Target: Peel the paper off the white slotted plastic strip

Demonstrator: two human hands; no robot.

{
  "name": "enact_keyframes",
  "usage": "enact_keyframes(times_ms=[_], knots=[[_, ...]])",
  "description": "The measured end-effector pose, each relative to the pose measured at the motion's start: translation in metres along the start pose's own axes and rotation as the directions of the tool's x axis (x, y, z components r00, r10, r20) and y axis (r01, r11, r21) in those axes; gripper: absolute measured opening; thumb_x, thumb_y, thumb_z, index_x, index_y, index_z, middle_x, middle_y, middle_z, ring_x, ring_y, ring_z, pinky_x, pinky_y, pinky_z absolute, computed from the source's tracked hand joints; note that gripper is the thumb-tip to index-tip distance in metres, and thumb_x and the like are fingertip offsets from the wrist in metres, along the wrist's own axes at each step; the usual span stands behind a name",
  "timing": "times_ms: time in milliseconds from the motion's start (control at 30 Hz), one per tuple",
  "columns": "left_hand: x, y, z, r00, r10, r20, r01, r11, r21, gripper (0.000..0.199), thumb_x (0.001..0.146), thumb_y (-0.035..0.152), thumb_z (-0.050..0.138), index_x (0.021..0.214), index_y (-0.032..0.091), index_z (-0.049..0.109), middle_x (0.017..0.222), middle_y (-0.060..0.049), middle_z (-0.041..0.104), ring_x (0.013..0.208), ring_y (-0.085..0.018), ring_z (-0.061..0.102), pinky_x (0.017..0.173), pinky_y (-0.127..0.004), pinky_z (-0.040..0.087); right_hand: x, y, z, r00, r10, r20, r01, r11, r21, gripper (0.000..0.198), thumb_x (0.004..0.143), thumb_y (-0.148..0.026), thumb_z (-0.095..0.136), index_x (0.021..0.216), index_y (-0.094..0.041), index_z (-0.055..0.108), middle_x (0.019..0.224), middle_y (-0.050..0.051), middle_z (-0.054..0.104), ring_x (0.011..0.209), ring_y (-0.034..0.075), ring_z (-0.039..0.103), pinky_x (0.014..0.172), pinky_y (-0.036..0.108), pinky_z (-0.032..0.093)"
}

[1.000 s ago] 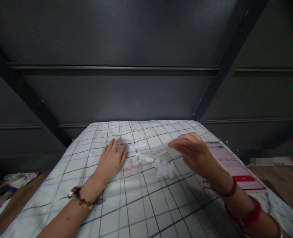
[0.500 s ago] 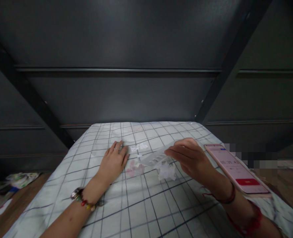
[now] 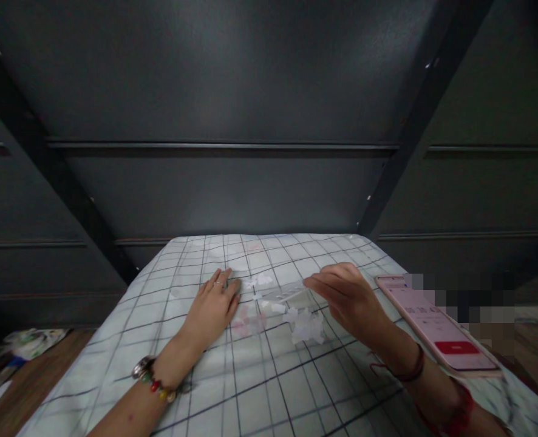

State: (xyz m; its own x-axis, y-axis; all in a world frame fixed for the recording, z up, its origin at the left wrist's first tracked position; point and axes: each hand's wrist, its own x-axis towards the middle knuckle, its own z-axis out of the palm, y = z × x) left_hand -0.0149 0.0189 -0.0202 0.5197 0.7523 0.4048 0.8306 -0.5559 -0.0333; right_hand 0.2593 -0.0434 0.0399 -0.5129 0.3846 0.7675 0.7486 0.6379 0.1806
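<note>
My right hand point(image 3: 348, 297) pinches the right end of a thin, translucent plastic strip point(image 3: 280, 294) with slot-like marks along it. The strip points left, low over the cloth; whether its far end touches is hard to tell. Just below it lie a small white piece point(image 3: 278, 308) and a clump of crumpled, torn white scraps point(image 3: 304, 326). More white scraps point(image 3: 257, 280) are behind the strip's left end. My left hand point(image 3: 214, 303) rests palm down on the checked cloth point(image 3: 251, 388), fingers stretched out and holding nothing. A faint pink stain point(image 3: 248, 321) shows to its right.
A phone point(image 3: 437, 325) in a pink case, its screen showing a timer, lies to the right of my right forearm. Dark grey panels point(image 3: 232, 194) stand behind the table. A wooden floor point(image 3: 59, 358) and some clutter point(image 3: 30, 343) appear lower left.
The plastic strip has turned in my right hand and now shows thinner, more edge-on. The small white piece beneath it has come into sight. My left hand stays put; the view has shifted slightly.
</note>
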Motion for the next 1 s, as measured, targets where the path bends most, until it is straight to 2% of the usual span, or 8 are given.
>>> enact_keyframes(times_ms=[100,233,400,600,733,867,1000], knots=[[0.001,0.001,-0.002,0.995,0.095,-0.019,-0.096,0.992,-0.078,0.027,0.091,0.021,0.046,0.114,0.015,0.061,0.132,-0.014,0.053,0.128,-0.031,0.042,0.101,-0.049,0.042,-0.001,0.001,0.001,0.999,0.032,0.012,-0.032,0.999,-0.011,0.035,0.077,0.006,0.038,0.092,-0.020,0.055,0.076,-0.001,0.066,0.070,0.014,0.052,0.066,0.030,0.035],[0.002,0.005,-0.005,0.966,0.257,-0.034,-0.259,0.941,-0.219,0.030,0.092,0.017,0.042,0.114,0.020,0.061,0.133,-0.010,0.052,0.130,-0.028,0.040,0.102,-0.049,0.042,-0.001,0.005,-0.004,0.998,0.069,0.010,-0.068,0.997,-0.035,0.036,0.076,0.006,0.037,0.090,-0.021,0.055,0.072,-0.002,0.063,0.068,0.014,0.051,0.064,0.029,0.035],[0.001,0.012,-0.010,0.942,0.335,0.015,-0.319,0.911,-0.262,0.033,0.096,0.026,0.038,0.123,0.023,0.058,0.138,-0.010,0.045,0.135,-0.032,0.030,0.104,-0.052,0.038,0.002,0.006,-0.012,0.997,0.052,0.052,-0.051,0.999,-0.012,0.041,0.071,0.010,0.035,0.087,-0.021,0.056,0.072,-0.002,0.065,0.067,0.014,0.053,0.062,0.028,0.037],[0.001,0.012,-0.015,0.948,0.310,0.077,-0.282,0.925,-0.253,0.034,0.098,0.030,0.035,0.119,0.023,0.061,0.142,-0.006,0.042,0.138,-0.031,0.025,0.107,-0.051,0.036,0.002,0.008,-0.015,0.988,0.080,0.135,-0.077,0.996,-0.034,0.044,0.066,0.011,0.033,0.083,-0.020,0.058,0.070,-0.001,0.064,0.066,0.014,0.053,0.062,0.028,0.037],[0.004,0.015,-0.021,0.946,0.316,0.067,-0.295,0.931,-0.214,0.031,0.096,0.029,0.039,0.112,0.022,0.065,0.141,-0.006,0.045,0.138,-0.031,0.024,0.106,-0.051,0.036,-0.002,0.014,-0.016,0.990,0.084,0.112,-0.078,0.995,-0.053,0.043,0.064,0.010,0.035,0.083,-0.020,0.059,0.070,-0.001,0.064,0.067,0.015,0.052,0.063,0.029,0.037],[0.006,0.017,-0.028,0.948,0.319,0.009,-0.310,0.927,-0.211,0.032,0.096,0.027,0.038,0.089,0.019,0.069,0.132,-0.006,0.054,0.133,-0.028,0.036,0.103,-0.047,0.041,-0.003,0.014,-0.013,0.994,0.089,0.065,-0.084,0.994,-0.071,0.043,0.067,0.010,0.036,0.086,-0.021,0.059,0.071,-0.001,0.064,0.068,0.015,0.052,0.064,0.030,0.037],[0.007,0.015,-0.028,0.964,0.234,-0.126,-0.254,0.950,-0.180,0.034,0.096,0.025,0.035,0.085,0.017,0.066,0.119,-0.008,0.063,0.121,-0.026,0.050,0.097,-0.047,0.047,-0.001,0.002,-0.002,0.998,0.060,-0.014,-0.060,0.998,-0.021,0.037,0.078,0.005,0.037,0.095,-0.021,0.058,0.076,0.000,0.065,0.072,0.015,0.052,0.066,0.030,0.038]])
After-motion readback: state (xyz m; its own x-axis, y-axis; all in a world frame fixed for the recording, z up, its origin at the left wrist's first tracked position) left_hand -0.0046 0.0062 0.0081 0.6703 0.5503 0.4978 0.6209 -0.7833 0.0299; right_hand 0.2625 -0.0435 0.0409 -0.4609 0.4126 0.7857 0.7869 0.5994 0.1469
